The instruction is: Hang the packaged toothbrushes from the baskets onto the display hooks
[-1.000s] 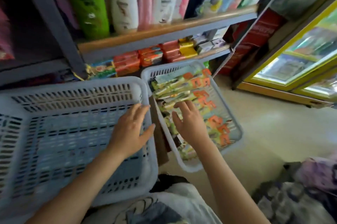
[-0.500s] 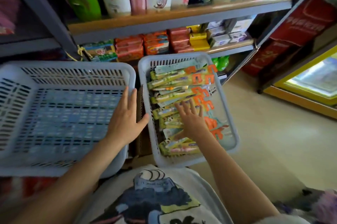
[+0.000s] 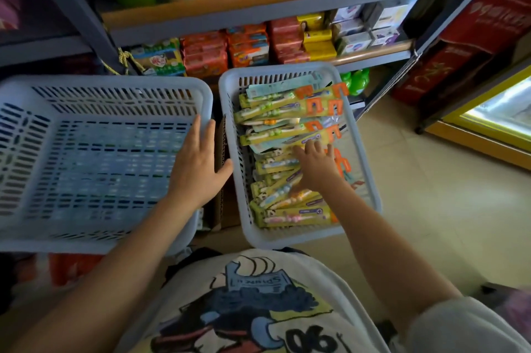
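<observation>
While the left hand (image 3: 198,168) rested flat and open on the empty pale-blue slotted plastic basket (image 3: 94,88), the right hand (image 3: 317,165) lay spread, gripping nothing, on yellow-green carded toothbrush packs (image 3: 275,114) in the white one (image 3: 230,85).

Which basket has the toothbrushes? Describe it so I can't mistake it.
Below the shelf of soap boxes, two pale slotted baskets sit side by side. Take the narrower right basket, where the right hand reaches in. Unlike the wide left basket, it is packed with yellow-green toothbrush packs with orange hang tabs.
</observation>
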Demonstrator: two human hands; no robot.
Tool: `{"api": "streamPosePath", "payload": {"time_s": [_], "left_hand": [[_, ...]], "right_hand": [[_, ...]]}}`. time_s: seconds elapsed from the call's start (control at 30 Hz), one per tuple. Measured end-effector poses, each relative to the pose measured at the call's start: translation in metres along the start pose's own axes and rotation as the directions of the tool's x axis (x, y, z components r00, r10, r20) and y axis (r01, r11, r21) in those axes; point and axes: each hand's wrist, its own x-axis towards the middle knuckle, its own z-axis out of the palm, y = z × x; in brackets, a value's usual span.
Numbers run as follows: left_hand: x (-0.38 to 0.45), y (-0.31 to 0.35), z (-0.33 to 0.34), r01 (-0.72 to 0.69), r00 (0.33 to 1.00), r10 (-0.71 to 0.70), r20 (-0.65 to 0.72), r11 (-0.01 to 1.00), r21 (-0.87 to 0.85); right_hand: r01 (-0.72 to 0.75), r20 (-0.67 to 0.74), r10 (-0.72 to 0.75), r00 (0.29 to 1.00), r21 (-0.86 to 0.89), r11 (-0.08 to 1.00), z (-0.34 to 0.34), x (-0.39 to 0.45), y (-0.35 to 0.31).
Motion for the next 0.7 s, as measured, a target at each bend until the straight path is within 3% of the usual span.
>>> {"api": "streamPosePath", "payload": {"time_s": [0.2,0.57,0.7], "left_hand": [[-0.002,0.012,0.003,-0.078,0.996,0.081,-0.02,0.988,0.135],[-0.001,0.016,0.002,-0.078,0.997,0.079,-0.006,0.991,0.107],[0.0,0.013,0.003,-0.084,0.996,0.087,-0.023,0.993,0.087]], "right_hand": [[0.09,0.018,-0.088,0.996,-0.078,0.993,0.003,-0.002,-0.009],[0.082,0.085,-0.072,0.994,-0.117,0.99,-0.004,-0.005,-0.024],[0.113,0.063,-0.102,0.993,-0.212,0.971,-0.02,-0.003,-0.028]]}}
